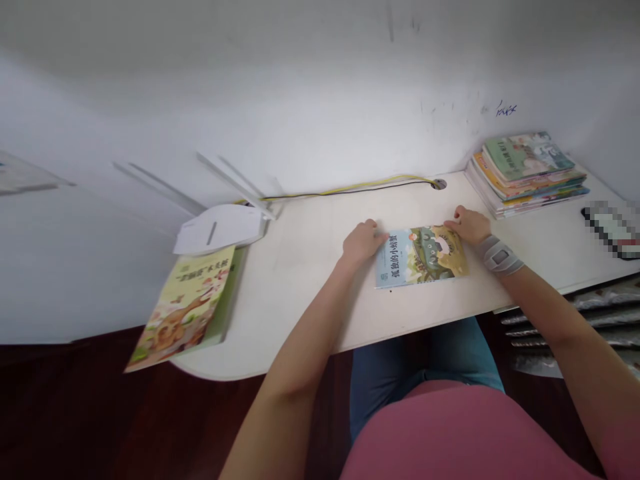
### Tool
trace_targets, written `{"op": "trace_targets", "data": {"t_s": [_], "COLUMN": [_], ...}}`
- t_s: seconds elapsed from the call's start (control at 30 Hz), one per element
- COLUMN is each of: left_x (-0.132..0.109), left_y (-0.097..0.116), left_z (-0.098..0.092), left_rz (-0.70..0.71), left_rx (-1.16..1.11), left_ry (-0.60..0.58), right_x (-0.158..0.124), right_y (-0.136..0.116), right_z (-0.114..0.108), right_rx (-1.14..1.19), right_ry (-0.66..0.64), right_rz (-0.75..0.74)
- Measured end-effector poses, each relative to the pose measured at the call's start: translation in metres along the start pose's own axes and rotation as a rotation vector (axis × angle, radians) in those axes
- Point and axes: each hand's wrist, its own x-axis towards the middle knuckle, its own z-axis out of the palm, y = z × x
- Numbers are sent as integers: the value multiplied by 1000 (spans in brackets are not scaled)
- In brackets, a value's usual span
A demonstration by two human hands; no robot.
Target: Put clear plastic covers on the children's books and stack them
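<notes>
A picture book point(423, 259) with a blue, green and tan illustrated cover lies sideways on the white table point(305, 267), close to its front edge. My left hand point(364, 241) is closed at the book's upper left corner, thumb against the cover's edge. At the upper right corner, my right hand point(470, 225) has its fingers curled with the thumb on the book. Both sets of fingertips are partly hidden behind the hands. A grey band point(500, 255) wraps my right wrist.
A white router point(220, 230) with raised antennas stands at the left, beside a yellow-green book point(187, 303) overhanging the table's edge. Yellow and black cables point(345, 189) run along the wall to a hole point(438, 184). A book stack point(527, 170) and a blurred phone point(613, 230) lie right.
</notes>
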Motion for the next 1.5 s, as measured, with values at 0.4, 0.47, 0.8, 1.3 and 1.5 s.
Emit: {"op": "trace_targets", "data": {"t_s": [0.4, 0.47, 0.8, 1.3, 1.5], "left_x": [8, 12, -39, -30, 51], "left_y": [13, 12, -11, 83, 231], "left_z": [4, 5, 3, -14, 18], "left_rz": [55, 2, -107, 59, 90], "left_rx": [14, -186, -854, -1538, -1474], "left_ry": [19, 38, -283, -262, -232], "right_x": [-53, -52, -47, -15, -19], "right_y": [-29, -29, -27, 75, 56], "right_z": [20, 23, 33, 32, 39], "right_rx": [-168, -172, -50, 537, 501], "right_ry": [159, 160, 220, 307, 228], "right_rz": [-354, -351, -323, -160, -340]}}
